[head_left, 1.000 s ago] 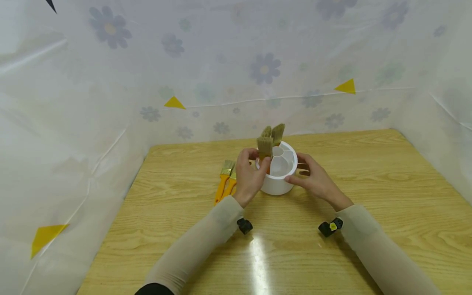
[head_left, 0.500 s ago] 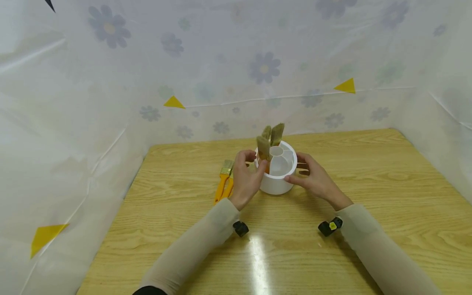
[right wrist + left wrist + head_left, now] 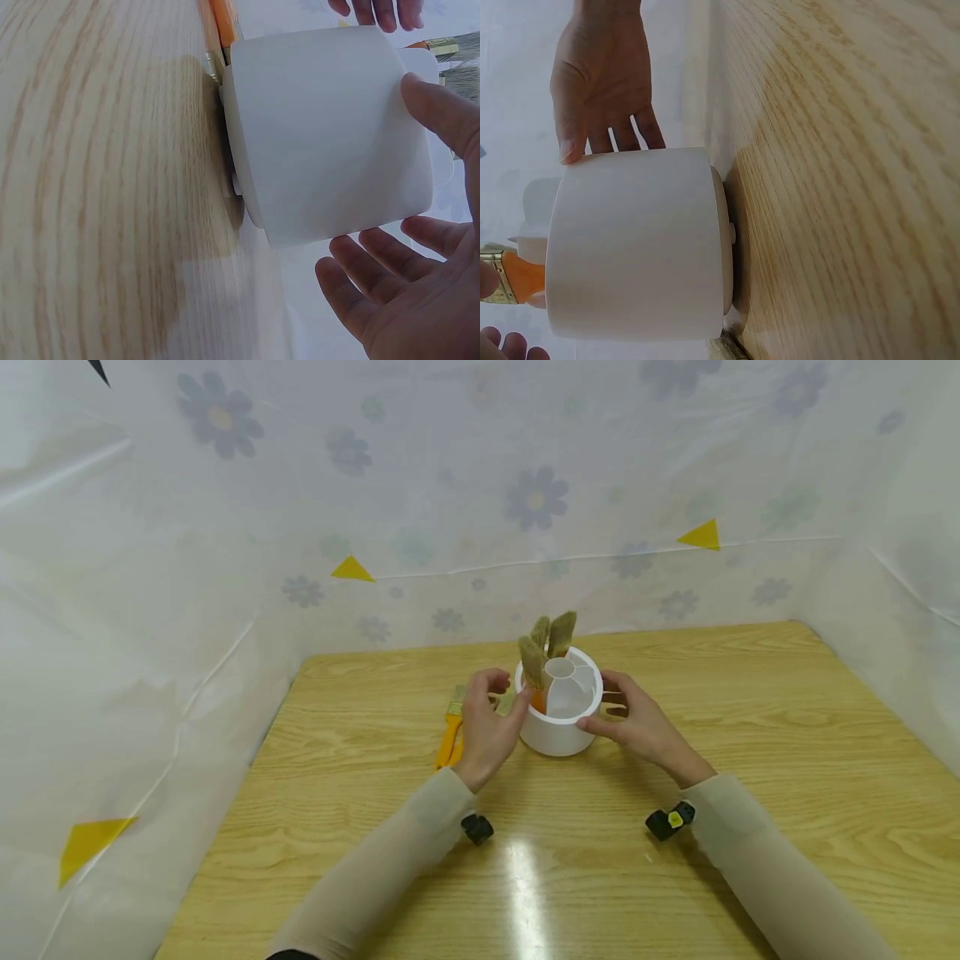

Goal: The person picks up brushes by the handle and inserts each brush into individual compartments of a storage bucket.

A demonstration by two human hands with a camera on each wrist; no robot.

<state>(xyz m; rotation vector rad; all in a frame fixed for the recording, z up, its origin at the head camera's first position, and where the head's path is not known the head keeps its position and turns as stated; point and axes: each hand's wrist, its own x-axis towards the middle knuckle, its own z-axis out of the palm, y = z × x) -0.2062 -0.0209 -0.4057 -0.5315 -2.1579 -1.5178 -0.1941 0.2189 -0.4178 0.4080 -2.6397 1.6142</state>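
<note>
A white round organizer (image 3: 557, 740) with several compartments stands on the wooden table. Paintbrushes with orange handles stand bristles-up in its left part; the nearest brush (image 3: 532, 658) leans left, and another brush (image 3: 562, 633) rises at the back. My left hand (image 3: 489, 727) is at the organizer's left side, its thumb by the nearest brush's metal band and its fingers spread apart. With thumb on the rim and fingertips against the outer wall, my right hand (image 3: 641, 722) holds the organizer (image 3: 330, 135) from the right. My left hand partly hides the brushes lying on the table (image 3: 450, 739).
The wooden table (image 3: 360, 827) reaches back to a flower-printed plastic sheet (image 3: 450, 510), with more sheeting at both sides. Yellow triangles (image 3: 352, 568) mark the sheet. Small black cameras (image 3: 477, 828) are worn at both wrists.
My left hand has let go of the nearest brush and drawn back to the left. That brush now leans left in its compartment. The right hand stays on the organizer, which has barely shifted left.
</note>
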